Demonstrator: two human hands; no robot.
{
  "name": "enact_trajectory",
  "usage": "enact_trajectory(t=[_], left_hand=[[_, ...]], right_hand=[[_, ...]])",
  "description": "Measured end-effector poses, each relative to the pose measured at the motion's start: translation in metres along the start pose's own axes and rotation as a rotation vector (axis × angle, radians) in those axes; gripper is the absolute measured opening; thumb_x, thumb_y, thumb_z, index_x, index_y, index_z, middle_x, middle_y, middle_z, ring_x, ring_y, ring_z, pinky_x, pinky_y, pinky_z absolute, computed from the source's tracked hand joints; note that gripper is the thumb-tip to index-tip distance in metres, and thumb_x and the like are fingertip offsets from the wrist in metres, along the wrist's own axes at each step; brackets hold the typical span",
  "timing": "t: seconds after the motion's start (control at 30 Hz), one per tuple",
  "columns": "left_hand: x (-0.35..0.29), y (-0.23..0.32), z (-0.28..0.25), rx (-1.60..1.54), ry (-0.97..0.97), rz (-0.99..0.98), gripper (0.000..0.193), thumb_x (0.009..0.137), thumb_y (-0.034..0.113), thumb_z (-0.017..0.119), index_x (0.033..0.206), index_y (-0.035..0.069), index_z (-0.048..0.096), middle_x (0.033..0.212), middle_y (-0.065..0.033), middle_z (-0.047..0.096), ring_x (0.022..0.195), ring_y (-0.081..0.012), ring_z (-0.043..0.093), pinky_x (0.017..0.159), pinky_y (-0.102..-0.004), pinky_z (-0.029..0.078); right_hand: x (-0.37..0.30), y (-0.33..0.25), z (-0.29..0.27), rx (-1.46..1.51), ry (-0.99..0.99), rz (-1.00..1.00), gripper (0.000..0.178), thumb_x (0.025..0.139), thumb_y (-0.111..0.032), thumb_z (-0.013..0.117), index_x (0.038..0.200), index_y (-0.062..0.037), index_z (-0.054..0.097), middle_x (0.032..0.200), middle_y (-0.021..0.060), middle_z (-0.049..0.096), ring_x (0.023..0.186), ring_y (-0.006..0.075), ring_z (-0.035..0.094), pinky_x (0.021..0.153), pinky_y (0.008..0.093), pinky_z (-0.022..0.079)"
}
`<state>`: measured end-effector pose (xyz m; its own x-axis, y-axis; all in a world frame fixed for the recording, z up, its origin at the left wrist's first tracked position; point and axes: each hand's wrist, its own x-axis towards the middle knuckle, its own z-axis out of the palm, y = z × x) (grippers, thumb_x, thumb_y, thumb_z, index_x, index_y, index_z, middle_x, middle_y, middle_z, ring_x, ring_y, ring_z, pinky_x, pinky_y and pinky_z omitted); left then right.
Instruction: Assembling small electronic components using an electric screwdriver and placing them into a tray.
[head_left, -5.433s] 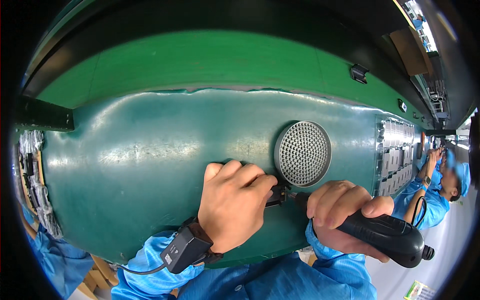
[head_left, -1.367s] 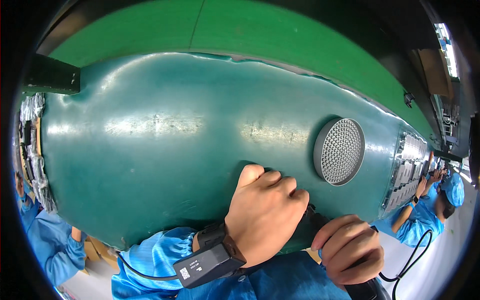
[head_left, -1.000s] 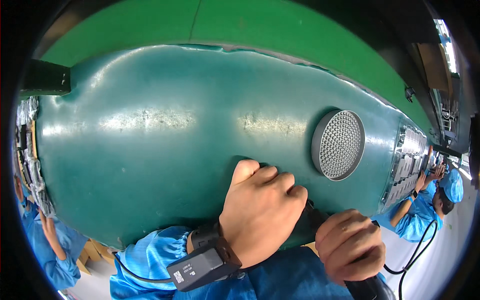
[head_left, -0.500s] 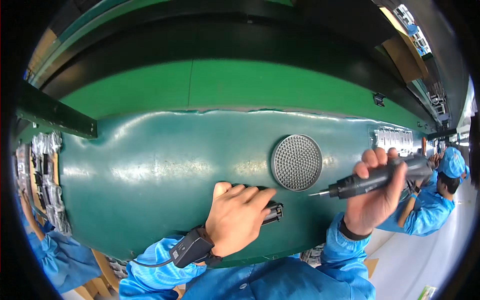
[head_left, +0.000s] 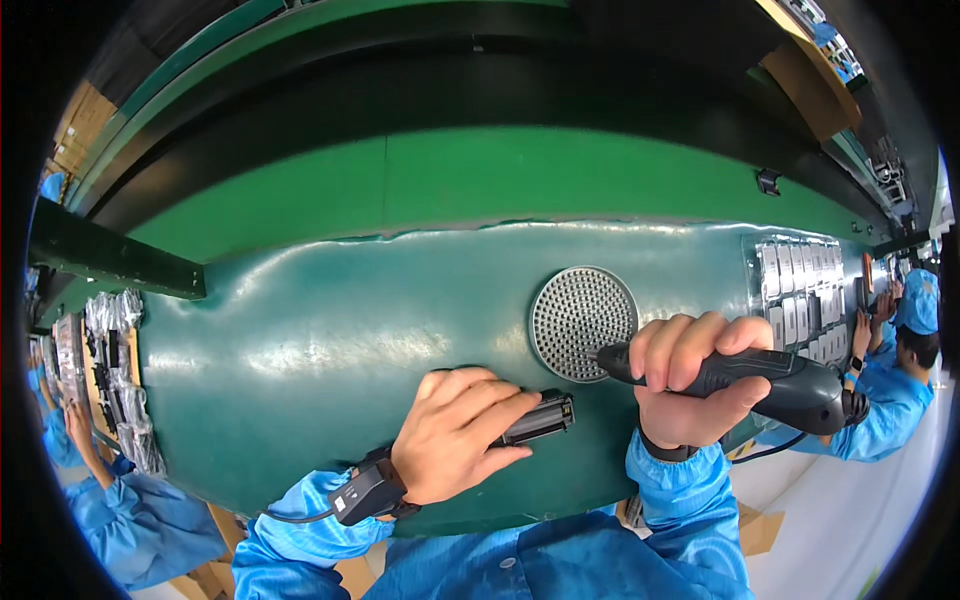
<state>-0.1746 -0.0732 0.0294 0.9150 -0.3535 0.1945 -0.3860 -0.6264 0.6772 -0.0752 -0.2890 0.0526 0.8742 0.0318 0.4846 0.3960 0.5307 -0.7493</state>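
My right hand (head_left: 690, 385) is wrapped round a dark electric screwdriver (head_left: 800, 388) held almost level. Its tip points left and is over the lower right part of a round grey dish (head_left: 535, 330), whose face is covered with rows of small dots; I cannot tell whether these are holes or screws. My left hand (head_left: 455, 435) rests on a small black rectangular part (head_left: 545, 418) on the bench, its fingers closed over the left end. The part's right end sticks out past the fingers, while the rest is hidden beneath them.
The green bench top (head_left: 300, 385) ends at a green ledge (head_left: 480, 180) behind. Flat, light-coloured parts (head_left: 800, 290) lie in rows at the right. Wrapped parts (head_left: 125, 370) are at the left edge. Co-workers in blue sit on both sides; a cable trails from the screwdriver.
My right hand has brought the screwdriver left, and its tip has gone from beside the dish to over it. More of the black part now shows past my left fingers.
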Motion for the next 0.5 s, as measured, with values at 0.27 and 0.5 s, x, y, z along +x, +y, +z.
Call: enact_trajectory(t=[0.27, 0.5], left_hand=[[-0.0005, -0.0034, 0.0046, 0.006, 0.049, -0.02, 0.063, 0.065, 0.028, 0.09, 0.121, 0.006, 0.069, 0.11, -0.0065, 0.067, 0.109, -0.0295, 0.061, 0.092, -0.0423, 0.044], [0.0013, -0.0011, 0.0041, 0.008, 0.089, -0.01, 0.057, 0.066, 0.026, 0.089, 0.116, 0.005, 0.071, 0.11, -0.0075, 0.069, 0.106, -0.0281, 0.063, 0.09, -0.0405, 0.045]], right_hand=[[-0.0021, 0.0023, 0.0048, -0.089, 0.009, 0.041, 0.051, 0.098, -0.057, 0.063, 0.111, -0.0122, 0.042, 0.069, 0.0046, 0.052, 0.052, 0.0178, 0.051, 0.05, 0.0369, 0.048], [-0.0063, 0.0035, 0.0113, -0.014, -0.039, 0.037, 0.048, 0.098, -0.052, 0.065, 0.112, -0.0117, 0.043, 0.072, 0.0056, 0.054, 0.054, 0.018, 0.053, 0.051, 0.0368, 0.049]])
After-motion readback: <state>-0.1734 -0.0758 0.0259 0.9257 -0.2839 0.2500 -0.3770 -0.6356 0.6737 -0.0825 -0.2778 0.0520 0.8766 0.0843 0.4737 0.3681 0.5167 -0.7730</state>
